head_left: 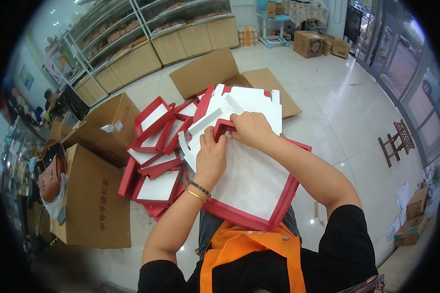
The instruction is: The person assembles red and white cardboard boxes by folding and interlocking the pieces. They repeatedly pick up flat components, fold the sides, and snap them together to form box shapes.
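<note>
A large red box tray with a white inside rests across my lap. At its far corner, my left hand has its fingers bent over the red wall, with thumb and fingers close together. My right hand grips the same corner from the other side, its fingertips curled over the edge. Just beyond the corner lie white die-cut cardboard sheets with tabs and some red parts. To the left is a loose heap of smaller red box trays with white insides, several leaning on one another.
An open cardboard carton stands beyond the sheets. Another large carton is at the left, near a brown handbag. On the right are a small wooden stool and small cartons. Display shelves line the back.
</note>
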Motion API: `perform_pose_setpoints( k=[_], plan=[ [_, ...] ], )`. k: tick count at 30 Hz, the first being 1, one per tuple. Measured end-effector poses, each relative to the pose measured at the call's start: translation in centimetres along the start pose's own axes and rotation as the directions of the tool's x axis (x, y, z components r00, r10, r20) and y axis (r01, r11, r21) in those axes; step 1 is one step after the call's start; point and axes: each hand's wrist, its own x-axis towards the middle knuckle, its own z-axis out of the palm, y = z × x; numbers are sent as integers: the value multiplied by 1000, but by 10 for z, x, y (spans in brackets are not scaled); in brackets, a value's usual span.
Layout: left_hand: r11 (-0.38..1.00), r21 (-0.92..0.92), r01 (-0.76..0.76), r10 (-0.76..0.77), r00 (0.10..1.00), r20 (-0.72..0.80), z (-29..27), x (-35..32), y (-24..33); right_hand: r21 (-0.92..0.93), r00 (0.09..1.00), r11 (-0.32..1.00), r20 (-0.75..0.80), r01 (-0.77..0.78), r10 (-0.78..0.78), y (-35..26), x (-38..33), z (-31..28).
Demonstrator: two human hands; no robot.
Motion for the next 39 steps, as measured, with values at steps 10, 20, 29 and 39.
perform_pose_setpoints(
  k=[10, 20, 29, 39],
  plan=[
    [999, -25, -30, 31, 998, 48, -5, -10, -6, 53, 1000, 998, -8, 31, -31, 1, 1, 6],
    [993, -114, 22, -25, 999, -23, -8, -3, -2, 40, 1000, 999, 1, -15, 15, 1, 3, 6],
    [832, -535, 147, -203, 978, -47, -39, -27, -14, 185, 998, 981, 36, -55, 49, -22, -4, -12],
    [384, -669, 636, -472, 758, 450, -51, -120, -33, 57, 998, 997, 36, 55, -57, -62, 7, -4]
  ],
)
